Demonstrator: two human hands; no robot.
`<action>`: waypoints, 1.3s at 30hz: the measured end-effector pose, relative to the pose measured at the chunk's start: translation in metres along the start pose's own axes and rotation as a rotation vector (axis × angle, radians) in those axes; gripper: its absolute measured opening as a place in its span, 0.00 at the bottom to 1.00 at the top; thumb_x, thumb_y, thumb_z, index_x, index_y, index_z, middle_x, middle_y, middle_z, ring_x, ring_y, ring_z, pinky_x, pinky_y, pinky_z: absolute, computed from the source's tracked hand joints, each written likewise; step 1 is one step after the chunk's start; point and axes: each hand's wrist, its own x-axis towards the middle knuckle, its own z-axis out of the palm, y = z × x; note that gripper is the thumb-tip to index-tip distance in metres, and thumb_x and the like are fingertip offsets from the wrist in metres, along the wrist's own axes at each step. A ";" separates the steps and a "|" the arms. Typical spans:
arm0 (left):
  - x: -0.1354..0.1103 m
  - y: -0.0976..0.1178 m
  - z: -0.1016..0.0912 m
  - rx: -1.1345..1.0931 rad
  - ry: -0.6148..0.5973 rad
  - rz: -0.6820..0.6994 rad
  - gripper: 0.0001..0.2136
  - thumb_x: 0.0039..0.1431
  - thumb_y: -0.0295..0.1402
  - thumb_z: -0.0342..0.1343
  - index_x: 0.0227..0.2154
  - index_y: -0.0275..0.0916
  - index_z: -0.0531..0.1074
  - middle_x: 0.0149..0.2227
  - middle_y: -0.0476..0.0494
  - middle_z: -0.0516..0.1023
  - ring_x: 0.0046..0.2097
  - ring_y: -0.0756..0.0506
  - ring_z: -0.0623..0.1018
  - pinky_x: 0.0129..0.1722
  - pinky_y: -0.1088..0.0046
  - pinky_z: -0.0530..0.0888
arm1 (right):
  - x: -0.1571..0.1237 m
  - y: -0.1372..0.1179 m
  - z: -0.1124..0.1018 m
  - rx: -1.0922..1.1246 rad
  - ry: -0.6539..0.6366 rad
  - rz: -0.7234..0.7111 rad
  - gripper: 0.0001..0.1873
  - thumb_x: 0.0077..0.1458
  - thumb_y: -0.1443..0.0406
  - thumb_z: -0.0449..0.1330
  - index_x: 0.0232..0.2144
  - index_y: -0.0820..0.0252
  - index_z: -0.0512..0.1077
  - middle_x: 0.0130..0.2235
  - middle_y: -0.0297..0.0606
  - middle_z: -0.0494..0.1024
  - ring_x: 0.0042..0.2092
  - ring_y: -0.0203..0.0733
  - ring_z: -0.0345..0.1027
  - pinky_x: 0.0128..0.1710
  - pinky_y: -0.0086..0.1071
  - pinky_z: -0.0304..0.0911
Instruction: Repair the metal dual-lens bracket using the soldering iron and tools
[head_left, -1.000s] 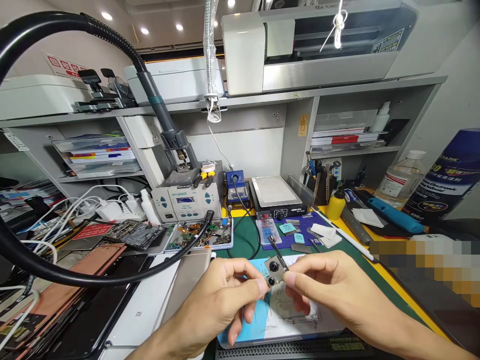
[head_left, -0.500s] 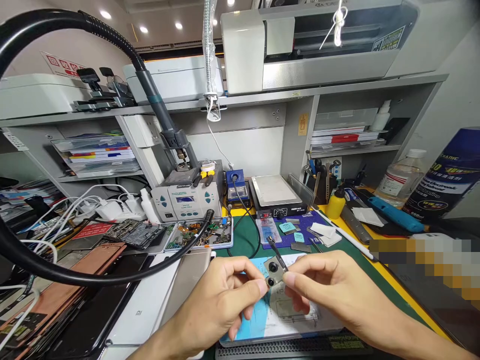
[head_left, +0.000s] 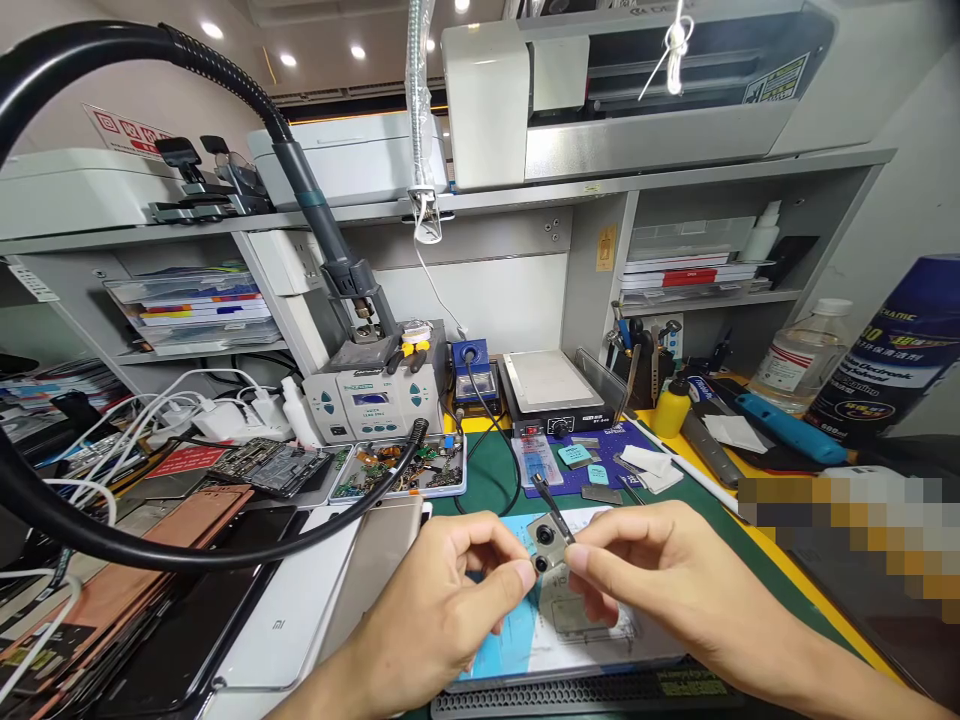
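A small metallic phone camera module (head_left: 553, 550) with two round black lenses is held up between my hands, over a blue and white printed pad (head_left: 517, 640). My left hand (head_left: 442, 600) is closed, thumb and forefinger pinching the module's lower left corner. At its right edge, my right hand (head_left: 652, 570) is closed too, thumb against forefinger. A dark narrow strip (head_left: 553, 508) with a shiny end slants up and left from my right fingertips; whether it is attached to the module I cannot tell. My fingers hide parts of the module's edges.
A black hose (head_left: 225, 558) loops across the left side from the hot air station (head_left: 375, 400). Phones, including a white one (head_left: 281, 625), lie at left beside a tray of small parts (head_left: 397, 490). A heating plate (head_left: 551, 385) stands behind; bottles (head_left: 802, 350) stand right.
My left hand has shifted very slightly, still pinching the module. The module and my right hand look almost unmoved.
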 end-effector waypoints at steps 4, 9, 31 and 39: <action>0.001 0.002 0.001 -0.010 0.004 0.010 0.10 0.59 0.37 0.57 0.27 0.37 0.69 0.19 0.56 0.66 0.17 0.57 0.63 0.15 0.83 0.60 | -0.001 0.001 0.000 -0.005 -0.001 0.005 0.11 0.55 0.61 0.63 0.24 0.60 0.76 0.22 0.31 0.75 0.26 0.34 0.63 0.27 0.28 0.58; -0.001 0.001 0.000 -0.011 0.008 0.029 0.09 0.59 0.35 0.56 0.25 0.37 0.69 0.18 0.57 0.64 0.18 0.56 0.64 0.16 0.82 0.60 | 0.000 -0.002 0.000 -0.026 -0.004 0.008 0.13 0.56 0.61 0.63 0.23 0.61 0.76 0.22 0.31 0.75 0.26 0.35 0.64 0.28 0.28 0.58; -0.006 0.004 -0.001 0.080 0.051 0.079 0.12 0.58 0.40 0.55 0.24 0.38 0.68 0.27 0.53 0.65 0.23 0.53 0.62 0.20 0.76 0.58 | 0.003 -0.001 -0.004 0.271 -0.137 0.072 0.13 0.51 0.59 0.68 0.27 0.66 0.77 0.24 0.37 0.78 0.24 0.35 0.67 0.29 0.30 0.64; -0.006 0.007 0.001 0.140 0.060 0.100 0.11 0.57 0.38 0.54 0.23 0.39 0.68 0.27 0.51 0.65 0.28 0.50 0.64 0.27 0.74 0.61 | 0.005 0.000 -0.001 0.308 -0.131 0.101 0.12 0.47 0.61 0.69 0.25 0.66 0.76 0.23 0.37 0.78 0.24 0.34 0.69 0.28 0.28 0.66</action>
